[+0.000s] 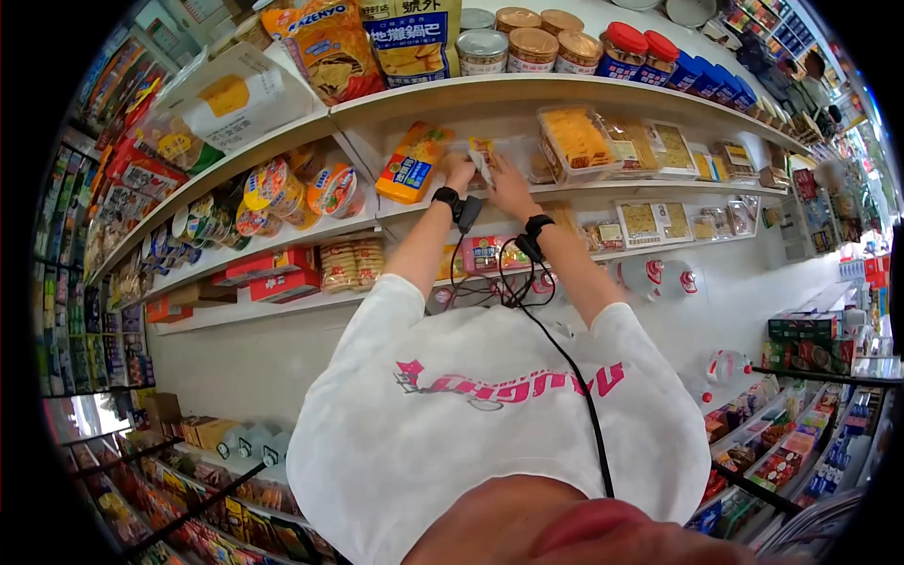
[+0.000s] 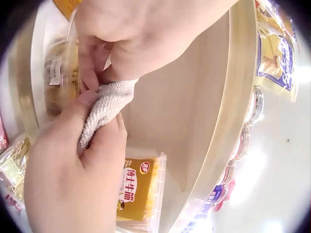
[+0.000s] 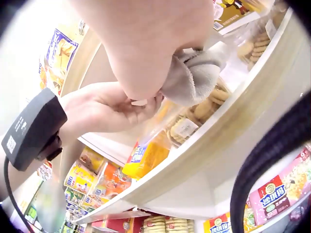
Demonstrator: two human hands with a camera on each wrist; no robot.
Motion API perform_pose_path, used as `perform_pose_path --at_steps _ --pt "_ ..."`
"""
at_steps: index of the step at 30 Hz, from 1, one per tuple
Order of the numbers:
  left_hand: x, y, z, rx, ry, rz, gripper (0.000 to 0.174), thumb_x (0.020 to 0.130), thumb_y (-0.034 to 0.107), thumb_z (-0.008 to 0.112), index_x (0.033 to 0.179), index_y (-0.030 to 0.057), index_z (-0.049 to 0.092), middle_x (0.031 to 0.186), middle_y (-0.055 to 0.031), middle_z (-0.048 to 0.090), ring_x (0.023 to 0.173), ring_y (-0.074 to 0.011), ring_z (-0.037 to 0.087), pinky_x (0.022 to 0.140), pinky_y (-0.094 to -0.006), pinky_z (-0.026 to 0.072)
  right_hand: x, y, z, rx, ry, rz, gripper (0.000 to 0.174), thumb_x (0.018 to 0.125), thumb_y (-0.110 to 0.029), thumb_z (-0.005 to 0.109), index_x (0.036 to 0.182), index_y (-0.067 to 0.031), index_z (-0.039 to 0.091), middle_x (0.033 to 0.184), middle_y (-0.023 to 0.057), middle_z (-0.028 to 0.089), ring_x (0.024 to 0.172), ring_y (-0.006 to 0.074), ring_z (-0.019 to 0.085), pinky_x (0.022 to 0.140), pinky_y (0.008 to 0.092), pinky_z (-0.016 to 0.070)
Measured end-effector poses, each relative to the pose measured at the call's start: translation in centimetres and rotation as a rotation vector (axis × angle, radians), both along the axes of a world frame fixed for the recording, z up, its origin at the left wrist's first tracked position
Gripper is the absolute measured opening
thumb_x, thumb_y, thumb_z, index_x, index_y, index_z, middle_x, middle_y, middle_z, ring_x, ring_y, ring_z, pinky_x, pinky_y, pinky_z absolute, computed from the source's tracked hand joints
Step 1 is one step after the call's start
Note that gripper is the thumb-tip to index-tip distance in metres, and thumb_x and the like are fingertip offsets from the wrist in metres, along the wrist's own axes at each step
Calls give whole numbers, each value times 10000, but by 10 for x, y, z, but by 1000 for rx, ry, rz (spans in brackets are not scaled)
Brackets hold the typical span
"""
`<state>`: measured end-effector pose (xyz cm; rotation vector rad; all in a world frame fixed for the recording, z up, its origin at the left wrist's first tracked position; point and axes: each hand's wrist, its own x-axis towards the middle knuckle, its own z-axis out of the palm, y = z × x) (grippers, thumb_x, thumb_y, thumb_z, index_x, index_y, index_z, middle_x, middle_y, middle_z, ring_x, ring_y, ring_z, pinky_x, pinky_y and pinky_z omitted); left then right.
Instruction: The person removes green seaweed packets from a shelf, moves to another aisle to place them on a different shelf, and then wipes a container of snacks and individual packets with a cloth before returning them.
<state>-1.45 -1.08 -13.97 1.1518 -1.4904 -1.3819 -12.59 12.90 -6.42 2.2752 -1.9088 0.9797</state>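
A whitish, textured cloth (image 1: 483, 168) (image 2: 108, 109) (image 3: 192, 77) is bunched between both hands, over the middle shelf. My right hand (image 1: 514, 193) (image 2: 73, 160) (image 3: 146, 43) grips it, with folds bulging past the fingers. From the other side, my left hand (image 1: 458, 175) (image 2: 141, 34) (image 3: 107, 108) meets it with curled fingertips, pinching its edge; the right hand partly hides this contact in the right wrist view. Left of the hands stands an orange-yellow packet (image 1: 411, 165) (image 3: 148, 158). Clear tubs of round biscuits (image 3: 187, 127) sit right behind the cloth.
Boxed yellow snacks (image 1: 576, 141) (image 2: 138, 187) stand right of the hands. The upper shelf edge (image 1: 565, 88) runs above them, with bags and jars on it. Cup noodles (image 1: 278, 193) fill the left section. Black cables (image 1: 565, 348) hang from the wrists across the shirt.
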Motion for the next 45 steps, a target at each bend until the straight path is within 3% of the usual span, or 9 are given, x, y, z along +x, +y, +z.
perform_pose_path --at_steps 4,8,13,15,27,30,36,39,45 --pt "13 9 4 -516 -373 126 201 714 156 765 691 -27 685 667 -248 639 678 -431 649 635 -483 500 1 15 11 42 -42 12 484 791 -59 633 1248 74 548 1423 283 447 1277 467 444 1085 481 391" --pt "26 36 44 -403 -301 130 244 815 203 742 812 -36 692 714 -200 672 665 -350 669 635 -426 518 -2 57 51 72 -480 -26 360 907 -120 616 1235 26 585 1249 232 571 1162 437 533 1005 432 448" --pt "-11 67 94 -376 -23 -127 216 931 183 652 976 -24 698 799 -99 714 684 -159 681 632 -295 518 -43 125 79 146 -802 -250 319 992 -237 606 1179 20 621 1039 138 707 947 216 656 831 342 497" --pt "-34 91 124 -285 14 -221 199 926 146 645 956 -45 693 773 -128 704 694 -202 684 640 -316 525 -71 137 77 93 -776 -359 335 997 -263 608 1179 18 630 1029 125 719 938 157 646 801 320 500" --pt "-185 113 133 -525 -94 -496 226 886 85 690 1075 -38 707 944 -147 740 824 -183 708 739 -298 549 -186 115 71 -125 -607 -339 421 955 -266 618 1256 27 587 1195 249 635 1131 419 592 966 416 460" --pt "-195 109 139 -504 -271 -549 231 869 71 696 1072 -39 704 929 -136 736 799 -182 702 731 -300 550 -199 113 57 -150 -564 -234 448 965 -288 615 1277 33 579 1204 228 643 1125 359 614 952 375 468" --pt "-202 119 172 -629 -460 -514 188 834 103 723 960 -37 725 830 -161 677 732 -251 669 681 -354 518 -234 125 68 22 -1284 -260 480 1002 -361 578 1274 35 578 1180 106 656 1065 178 593 928 308 456" --pt "-203 114 157 -908 -348 -263 131 820 83 723 888 -29 731 877 -179 667 798 -330 665 727 -389 523 -255 132 65 -47 -1551 -251 485 999 -351 596 1338 -9 533 1199 64 629 1065 154 592 903 302 473" --pt "-192 123 161 -705 -474 -411 168 856 142 707 902 -16 740 891 -178 659 811 -326 661 727 -387 519 -269 140 53 -92 -1686 -207 456 1003 -318 594 1359 -44 517 1185 29 626 1055 130 609 855 295 502"
